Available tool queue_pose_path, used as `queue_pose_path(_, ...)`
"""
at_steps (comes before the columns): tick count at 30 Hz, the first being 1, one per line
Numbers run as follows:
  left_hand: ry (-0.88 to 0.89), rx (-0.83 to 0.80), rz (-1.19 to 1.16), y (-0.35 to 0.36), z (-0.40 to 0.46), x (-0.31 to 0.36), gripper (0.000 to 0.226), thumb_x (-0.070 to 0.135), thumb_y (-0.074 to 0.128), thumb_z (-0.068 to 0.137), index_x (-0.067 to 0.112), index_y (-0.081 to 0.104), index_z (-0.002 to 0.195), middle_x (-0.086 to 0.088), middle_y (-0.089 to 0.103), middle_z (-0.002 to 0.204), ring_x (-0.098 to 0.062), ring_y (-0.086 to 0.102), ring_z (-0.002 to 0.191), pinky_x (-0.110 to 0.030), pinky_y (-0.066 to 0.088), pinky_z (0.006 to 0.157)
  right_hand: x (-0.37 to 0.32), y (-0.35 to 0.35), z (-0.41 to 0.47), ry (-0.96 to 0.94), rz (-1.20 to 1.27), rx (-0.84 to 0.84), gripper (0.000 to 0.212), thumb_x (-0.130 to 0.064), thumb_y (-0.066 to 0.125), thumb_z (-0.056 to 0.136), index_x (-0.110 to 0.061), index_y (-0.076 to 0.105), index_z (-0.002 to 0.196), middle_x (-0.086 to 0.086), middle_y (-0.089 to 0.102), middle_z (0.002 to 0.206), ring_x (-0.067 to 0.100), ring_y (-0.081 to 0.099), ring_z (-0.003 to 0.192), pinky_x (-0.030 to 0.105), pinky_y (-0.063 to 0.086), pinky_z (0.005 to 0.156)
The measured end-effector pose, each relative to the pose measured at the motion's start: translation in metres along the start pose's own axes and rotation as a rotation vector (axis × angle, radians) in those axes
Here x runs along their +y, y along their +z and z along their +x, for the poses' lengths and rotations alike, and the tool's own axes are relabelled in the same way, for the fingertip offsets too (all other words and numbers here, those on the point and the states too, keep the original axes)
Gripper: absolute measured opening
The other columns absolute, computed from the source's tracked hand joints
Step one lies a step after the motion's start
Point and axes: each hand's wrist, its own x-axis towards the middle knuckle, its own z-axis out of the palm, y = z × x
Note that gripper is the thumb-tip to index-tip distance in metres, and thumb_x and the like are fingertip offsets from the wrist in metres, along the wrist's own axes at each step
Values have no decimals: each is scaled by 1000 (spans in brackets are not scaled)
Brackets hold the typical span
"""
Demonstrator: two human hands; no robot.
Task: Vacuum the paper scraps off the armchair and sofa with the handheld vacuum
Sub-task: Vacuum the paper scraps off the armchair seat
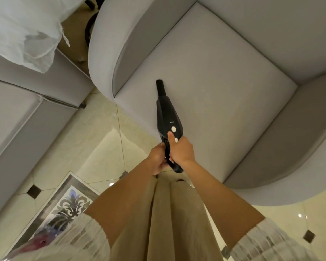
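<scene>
A person stands at the front edge of a grey armchair (224, 76), both hands wrapped around the handle of a black handheld vacuum (167, 117) whose nozzle (160, 87) points across the seat cushion toward the left armrest. The right hand (181, 151) curls its fingers around the grip, the thumb stretched forward beside 2 white buttons (173, 129) on the vacuum's body. The left hand (156, 159) clasps the handle from the other side, fingers closed on it. The vacuum lies over the front left part of the seat cushion; whether the nozzle touches the fabric cannot be told. A grey sofa (17, 113) sits at left, with white fabric (21, 29) draped on it, over a glossy tiled floor (94, 140)
</scene>
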Motion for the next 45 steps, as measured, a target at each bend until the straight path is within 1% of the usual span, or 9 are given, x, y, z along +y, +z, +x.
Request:
queue_pose_path(5, -8, 9, 7, 5, -4, -1, 39, 25, 27, 107, 10, 59, 92, -1, 59, 50, -10, 55, 41, -21, 47, 44, 3, 1, -1, -6, -12, 4, 53, -57, 43, 95, -7, 58, 108, 16, 70, 95, 33, 68, 84, 42, 57, 80)
queue_pose_path(9, 25, 26, 9, 0, 7, 30, 38, 25, 25, 107, 11, 56, 91, -8, 56, 70, -17, 50, 61, -28, 49, 60, -27, 0, 17, -24, 11, 9, 53, -55, 43, 97, -6, 59, 109, 16, 69, 98, 32, 68, 86, 36, 56, 75)
queue_pose_path(16, 60, 22, 4, -2, 27, 98, 40, 27, 27, 107, 12, 54, 83, -1, 50, 47, -17, 48, 59, -30, 55, 70, -90, -6, 65, -27, 29, 19, 61, -60, 43, 93, -5, 61, 111, 18, 71, 101, 35, 69, 91, 45, 55, 87)
queue_pose_path(19, 57, 2, 24, 7, 29, 100, 37, 27, 29, 107, 13, 55, 86, -3, 53, 58, -20, 53, 73, -36, 55, 83, -89, -15, 69, -28, 39, 41, 59, -59, 43, 94, -5, 61, 112, 17, 71, 101, 34, 69, 91, 45, 56, 87)
queue_pose_path(27, 5, -23, 185, 47, 20, 12, 33, 23, 29, 104, 11, 57, 90, -9, 56, 70, -19, 53, 65, -31, 53, 68, 11, -44, 19, 61, 127, 92, 54, -56, 41, 97, -7, 58, 111, 16, 70, 101, 33, 67, 92, 38, 53, 81)
queue_pose_path(30, -27, -41, 155, 67, 13, -35, 32, 23, 31, 103, 12, 57, 88, -12, 56, 82, -22, 53, 74, -34, 53, 77, 52, -60, -5, 83, 124, 86, 53, -55, 41, 97, -7, 58, 111, 16, 70, 101, 32, 67, 91, 33, 49, 75)
queue_pose_path(34, -41, -34, 151, 96, -8, -90, 34, 25, 30, 104, 13, 56, 84, -5, 54, 62, -18, 50, 64, -35, 50, 80, 102, -86, -35, 102, 116, 54, 54, -55, 42, 96, -6, 60, 108, 14, 71, 91, 28, 68, 81, 33, 50, 70)
queue_pose_path(38, -32, -39, 155, 119, -42, -126, 43, 24, 26, 105, 15, 50, 71, 1, 52, 49, -14, 48, 55, -33, 49, 83, 134, -116, -70, 104, 247, 16, 54, -55, 42, 97, -5, 62, 89, 5, 61, 55, 16, 56, 42, 27, 50, 51)
queue_pose_path(45, 100, -13, -41, 145, -104, -153, 45, 26, 28, 106, 9, 51, 72, -2, 53, 47, -14, 51, 43, -29, 48, 64, 143, -158, -128, -104, 220, -47, 46, -43, 37, 103, -6, 62, 91, 8, 60, 59, 18, 55, 44, 31, 51, 53)
